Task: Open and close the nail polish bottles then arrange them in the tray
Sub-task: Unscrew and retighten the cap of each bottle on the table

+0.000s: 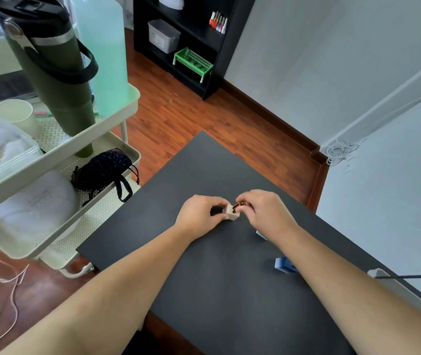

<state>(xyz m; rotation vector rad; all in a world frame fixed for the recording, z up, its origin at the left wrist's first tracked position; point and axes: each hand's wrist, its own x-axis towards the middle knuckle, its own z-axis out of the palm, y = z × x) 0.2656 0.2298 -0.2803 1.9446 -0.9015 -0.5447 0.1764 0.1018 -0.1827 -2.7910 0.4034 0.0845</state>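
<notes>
A small pale square nail polish bottle (pixel 233 213) lies tilted on the black table (pixel 204 278). My left hand (pixel 200 216) grips its body from the left. My right hand (pixel 265 213) pinches its gold cap (pixel 238 204) from the right. Whether the cap is screwed on or loose I cannot tell. A blue bottle (pixel 284 265) stands on the table near my right forearm. Another pale blue bottle (pixel 261 234) peeks out from under my right wrist, mostly hidden. No tray shows on the table.
A pale green trolley (pixel 117 116) stands at the left with a dark green flask (pixel 50 73), a cup and a dark pouch. A black shelf (pixel 191 34) at the back holds several polish bottles (pixel 218 23), a green basket and a grey bin. The wall is close on the right.
</notes>
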